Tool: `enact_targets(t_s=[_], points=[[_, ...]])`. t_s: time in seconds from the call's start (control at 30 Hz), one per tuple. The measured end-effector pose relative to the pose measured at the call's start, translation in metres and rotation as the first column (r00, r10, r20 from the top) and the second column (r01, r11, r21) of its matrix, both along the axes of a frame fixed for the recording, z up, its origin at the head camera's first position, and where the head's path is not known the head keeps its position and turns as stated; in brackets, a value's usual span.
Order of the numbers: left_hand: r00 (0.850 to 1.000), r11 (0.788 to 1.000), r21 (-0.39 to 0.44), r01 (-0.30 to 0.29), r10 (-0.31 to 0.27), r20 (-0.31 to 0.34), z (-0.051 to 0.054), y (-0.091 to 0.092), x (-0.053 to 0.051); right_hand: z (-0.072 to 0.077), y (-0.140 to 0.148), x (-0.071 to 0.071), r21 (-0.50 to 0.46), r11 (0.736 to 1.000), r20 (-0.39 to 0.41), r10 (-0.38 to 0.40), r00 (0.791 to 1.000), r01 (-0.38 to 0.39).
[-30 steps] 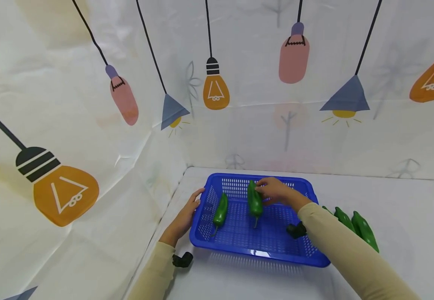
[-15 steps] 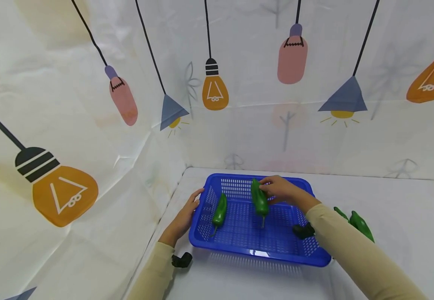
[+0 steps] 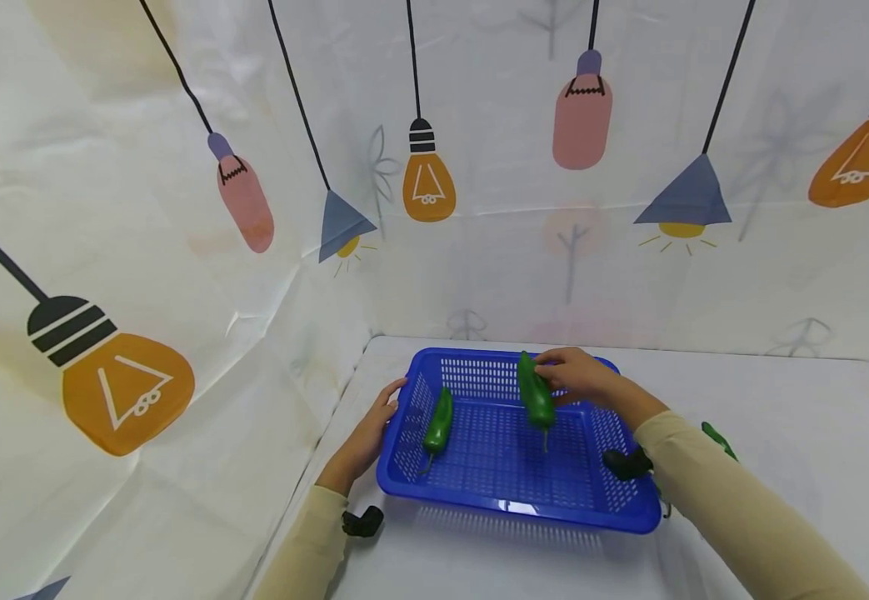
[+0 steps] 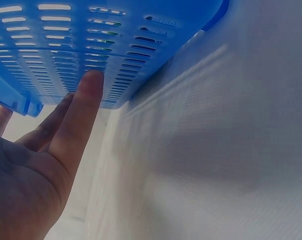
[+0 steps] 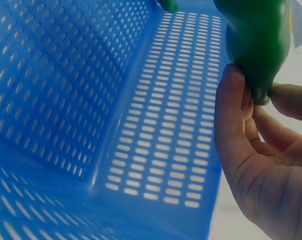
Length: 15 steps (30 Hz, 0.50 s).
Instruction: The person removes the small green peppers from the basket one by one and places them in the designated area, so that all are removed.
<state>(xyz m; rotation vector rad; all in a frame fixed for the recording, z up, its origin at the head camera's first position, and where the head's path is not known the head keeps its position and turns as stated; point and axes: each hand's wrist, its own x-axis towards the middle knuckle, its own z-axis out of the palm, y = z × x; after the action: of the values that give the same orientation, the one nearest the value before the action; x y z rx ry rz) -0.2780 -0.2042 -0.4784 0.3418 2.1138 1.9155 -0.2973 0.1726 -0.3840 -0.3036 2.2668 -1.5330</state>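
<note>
One long green pepper (image 3: 439, 423) in blue plastic basket (image 3: 482, 507)
Right hand (image 3: 582, 378) pinches another pepper (image 3: 535, 393); straight-fingered left hand (image 3: 364, 438) touches basket; more peppers (image 3: 716, 437) outside, right.

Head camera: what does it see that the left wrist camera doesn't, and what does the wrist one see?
Only the head camera shows the lamp pictures on the wall, the sleeves, and the right hand holding a green pepper.

Only the left wrist camera shows the palm side of the left hand, close up, and the outside of the blue basket next to it. Green bits peek through the holes.

Both show the left hand, the basket and the white table.
</note>
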Motion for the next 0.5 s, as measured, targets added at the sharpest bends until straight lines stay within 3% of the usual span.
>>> enact_targets(t_s=[0.5], points=[[1.0, 1.0, 0.004, 0.005, -0.005, -0.002, 0.002, -0.001, 0.002, 0.01, 0.033, 0.007, -0.003, 1.0, -0.034, 0.012, 0.999, -0.012]])
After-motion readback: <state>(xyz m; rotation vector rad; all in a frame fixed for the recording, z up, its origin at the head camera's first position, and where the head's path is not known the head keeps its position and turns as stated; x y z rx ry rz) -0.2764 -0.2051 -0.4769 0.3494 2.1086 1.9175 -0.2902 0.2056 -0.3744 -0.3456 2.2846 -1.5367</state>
